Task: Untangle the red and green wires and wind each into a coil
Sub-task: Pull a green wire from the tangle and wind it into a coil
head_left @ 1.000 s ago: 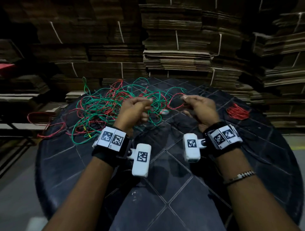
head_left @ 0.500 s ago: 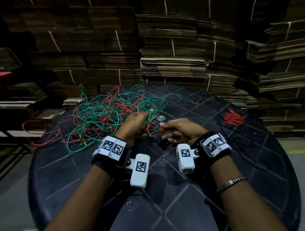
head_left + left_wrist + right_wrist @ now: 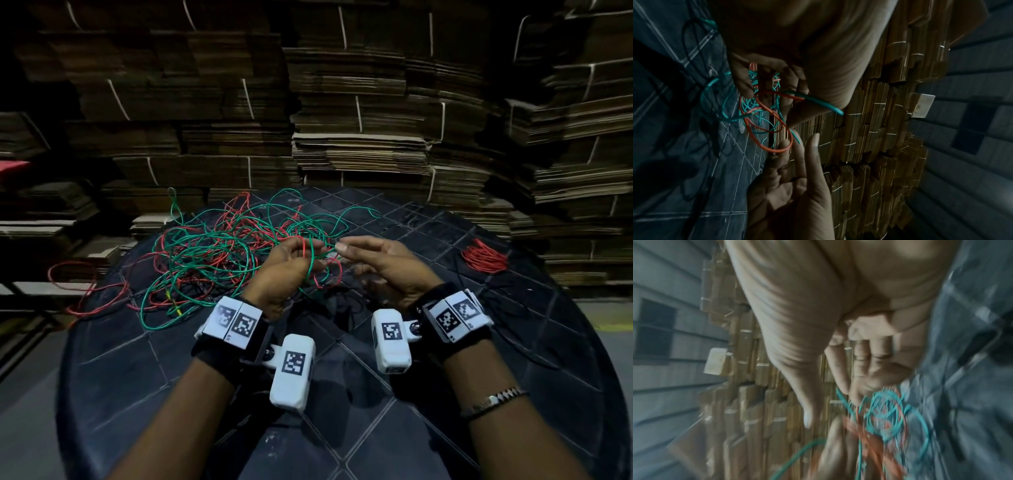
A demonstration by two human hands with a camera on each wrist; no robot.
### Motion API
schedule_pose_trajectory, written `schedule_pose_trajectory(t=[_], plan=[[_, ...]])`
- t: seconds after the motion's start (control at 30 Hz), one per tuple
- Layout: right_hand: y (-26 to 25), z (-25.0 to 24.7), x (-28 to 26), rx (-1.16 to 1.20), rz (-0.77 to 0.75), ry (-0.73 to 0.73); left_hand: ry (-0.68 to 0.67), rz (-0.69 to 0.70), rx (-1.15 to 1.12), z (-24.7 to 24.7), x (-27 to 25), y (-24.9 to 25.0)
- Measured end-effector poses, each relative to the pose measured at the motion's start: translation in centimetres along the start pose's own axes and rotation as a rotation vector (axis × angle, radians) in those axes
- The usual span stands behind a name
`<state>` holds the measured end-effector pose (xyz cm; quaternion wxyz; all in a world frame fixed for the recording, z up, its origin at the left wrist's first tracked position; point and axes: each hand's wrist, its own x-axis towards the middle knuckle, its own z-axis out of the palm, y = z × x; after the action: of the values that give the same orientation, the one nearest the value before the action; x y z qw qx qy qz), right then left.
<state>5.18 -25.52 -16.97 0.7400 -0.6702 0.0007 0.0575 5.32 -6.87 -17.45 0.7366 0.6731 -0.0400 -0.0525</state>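
Note:
A loose tangle of red and green wires [image 3: 219, 253] lies on the far left half of the dark round table [image 3: 445, 428]. At the tangle's right edge my left hand [image 3: 303, 251] pinches a red and a green strand, and small loops [image 3: 774, 129] hang from its fingers. My right hand [image 3: 342, 247] faces it from the right with fingers nearly straight. One right fingertip [image 3: 784, 146] touches the bottom of the red loop. The right wrist view is blurred and shows straight fingers just above the wires [image 3: 885, 417].
A finished red coil [image 3: 483, 255] lies at the table's right side. One red strand [image 3: 73, 274] trails off the left edge. Thin black cords [image 3: 342, 301] lie under my hands. Bundled flat cardboard stacks [image 3: 359, 137] rise behind the table.
A second ago my hands were apart, then came together low over the wires. Now both are lifted a little, and the right fingers have straightened towards the loops in my left hand.

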Motion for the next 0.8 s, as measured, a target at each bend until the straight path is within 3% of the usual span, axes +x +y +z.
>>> schedule_pose_trajectory(t=[0.13, 0.3, 0.47, 0.67, 0.8], plan=[[-0.2, 1.3, -0.2, 0.001, -0.149, 0.135, -0.073, 0.021, -0.016, 0.3, -0.7, 0.5], [-1.8, -0.7, 0.0, 0.363, -0.375, 0.414, -0.106, -0.010, -0.136, -0.2, -1.0, 1.4], [-1.9, -0.6, -0.4, 0.548, -0.406, 0.363, -0.150, -0.040, -0.272, -0.2, -1.3, 1.9], [-1.5, -1.9, -0.2, 0.614, -0.415, 0.474, 0.043, 0.105, -0.108, -1.1, -0.6, 1.6], [-2.2, -1.5, -0.5, 0.606, -0.420, 0.428, 0.110, 0.131, -0.084, -1.0, -0.7, 1.7]])
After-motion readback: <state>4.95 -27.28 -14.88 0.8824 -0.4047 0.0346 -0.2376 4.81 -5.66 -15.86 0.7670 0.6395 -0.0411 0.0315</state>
